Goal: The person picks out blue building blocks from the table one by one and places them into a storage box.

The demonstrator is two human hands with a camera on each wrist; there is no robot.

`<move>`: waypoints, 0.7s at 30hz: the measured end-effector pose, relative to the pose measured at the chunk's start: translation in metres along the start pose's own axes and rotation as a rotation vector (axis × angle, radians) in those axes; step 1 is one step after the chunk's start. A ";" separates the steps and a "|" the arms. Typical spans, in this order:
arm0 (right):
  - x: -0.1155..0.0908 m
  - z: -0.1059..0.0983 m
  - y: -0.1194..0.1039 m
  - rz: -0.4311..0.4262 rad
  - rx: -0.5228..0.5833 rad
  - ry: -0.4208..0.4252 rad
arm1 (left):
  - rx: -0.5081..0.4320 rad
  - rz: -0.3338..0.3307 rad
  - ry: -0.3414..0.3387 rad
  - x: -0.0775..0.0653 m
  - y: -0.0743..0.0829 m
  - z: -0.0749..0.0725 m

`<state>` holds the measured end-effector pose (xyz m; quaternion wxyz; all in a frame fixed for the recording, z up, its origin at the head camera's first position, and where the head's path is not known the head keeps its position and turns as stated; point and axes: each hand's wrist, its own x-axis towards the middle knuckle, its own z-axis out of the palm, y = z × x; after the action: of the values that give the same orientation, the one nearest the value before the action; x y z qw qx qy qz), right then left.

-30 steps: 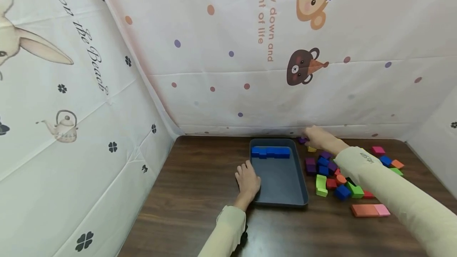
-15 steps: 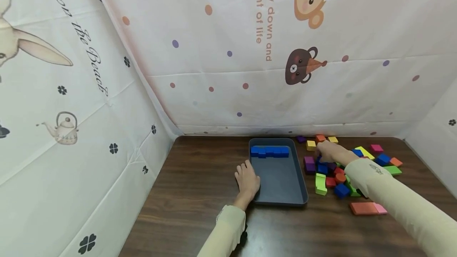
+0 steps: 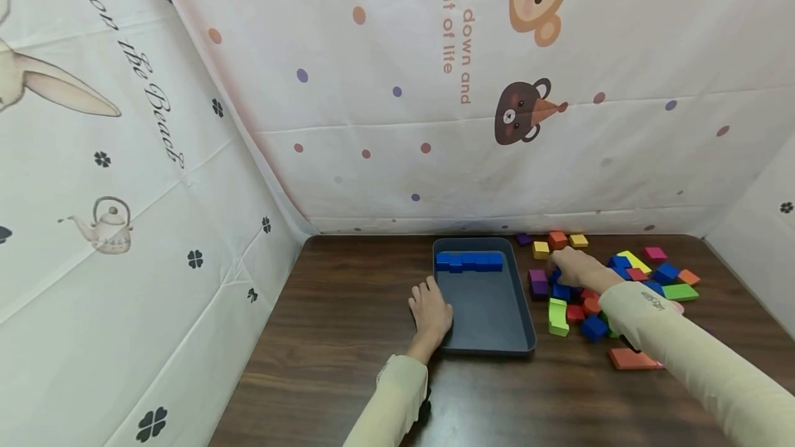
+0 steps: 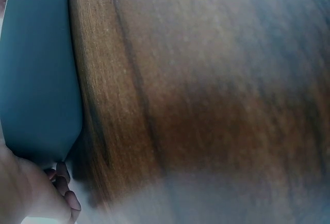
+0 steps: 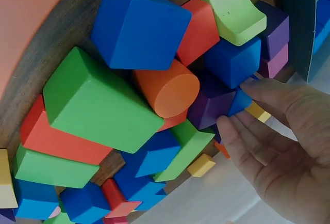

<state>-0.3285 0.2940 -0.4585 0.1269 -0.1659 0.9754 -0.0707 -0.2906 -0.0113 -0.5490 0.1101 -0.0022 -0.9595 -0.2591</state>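
Observation:
A dark grey tray [image 3: 484, 347] lies on the table, with several blue blocks [image 3: 468, 262] in a row along its far end. My left hand [image 3: 430, 312] holds the tray's left side, its bent fingers [image 4: 62, 175] against the outer wall in the left wrist view. To the right of the tray, my right hand [image 3: 577, 269] reaches into a pile of coloured blocks. In the right wrist view, its thumb and fingers pinch a small blue block [image 5: 240, 101], partly hidden, beside a purple block [image 5: 210, 100] and another blue block [image 5: 233, 61].
Around the right hand lie a light green arch block [image 3: 558, 316], an orange cylinder [image 5: 172, 91], a green block [image 5: 100, 102] and several others. A flat orange block [image 3: 632, 359] lies nearer the front. A printed cloth [image 3: 373, 185] hangs behind the table.
My right hand has moved from the small purple block at the back edge toward the front and right, into the pile, and takes hold of a blue block there. My left hand stays at the tray.

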 end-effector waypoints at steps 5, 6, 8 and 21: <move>0.003 -0.002 0.000 -0.002 0.012 0.000 | 0.006 0.005 0.015 0.001 -0.002 0.002; 0.004 -0.004 0.000 -0.007 0.009 0.003 | 0.007 0.005 0.014 0.001 -0.003 0.002; 0.006 -0.009 0.000 -0.018 0.002 0.016 | 0.003 0.006 0.012 0.000 -0.004 0.003; 0.019 -0.038 -0.033 -0.093 -0.026 0.152 | 0.004 -0.013 0.027 0.000 -0.001 0.002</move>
<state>-0.3460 0.2599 -0.4207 0.0468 -0.2070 0.9742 -0.0764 -0.2915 -0.0115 -0.5513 0.1214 0.0076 -0.9585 -0.2580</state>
